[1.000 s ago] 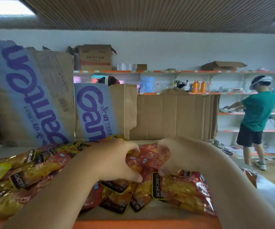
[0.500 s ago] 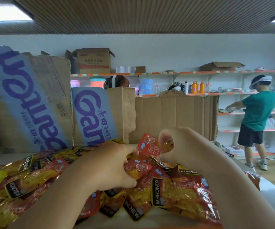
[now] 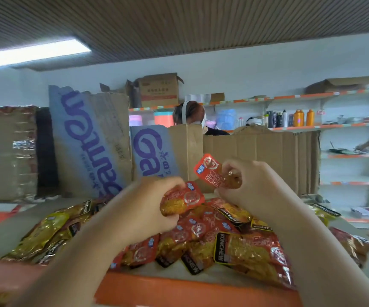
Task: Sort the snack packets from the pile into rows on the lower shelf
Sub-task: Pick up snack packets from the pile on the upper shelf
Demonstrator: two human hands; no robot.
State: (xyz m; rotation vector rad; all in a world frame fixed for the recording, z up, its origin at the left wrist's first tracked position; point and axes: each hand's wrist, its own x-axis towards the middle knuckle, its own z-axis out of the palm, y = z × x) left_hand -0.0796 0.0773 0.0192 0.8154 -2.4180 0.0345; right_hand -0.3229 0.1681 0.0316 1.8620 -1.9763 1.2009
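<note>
Left hand point(image 3: 148, 207): centre of the frame, fingers curled around a small red packet point(image 3: 182, 199), which it holds just above the heap.
Right hand point(image 3: 252, 185): right of centre, thumb and fingertips pinching a second red packet point(image 3: 211, 171) by its lower end, so that it stands nearly upright, higher than the first.
The two held packets: close together; whether they touch I cannot tell.
Pile of packets point(image 3: 234, 247): lower centre, red packets lying loose and overlapping under both hands.
Yellow packets point(image 3: 50, 233): lower left, heaped beside the red ones.
Shelf point(image 3: 190, 289): pale surface with an orange front edge along the bottom of the frame; the pile lies on it.
Cardboard sheets point(image 3: 90, 140): standing upright behind the pile, across the middle.
Person point(image 3: 190, 114): head showing above the cardboard, upper centre.
Wall shelves point(image 3: 334, 125): upper right, holding orange bottles point(image 3: 303, 117).
</note>
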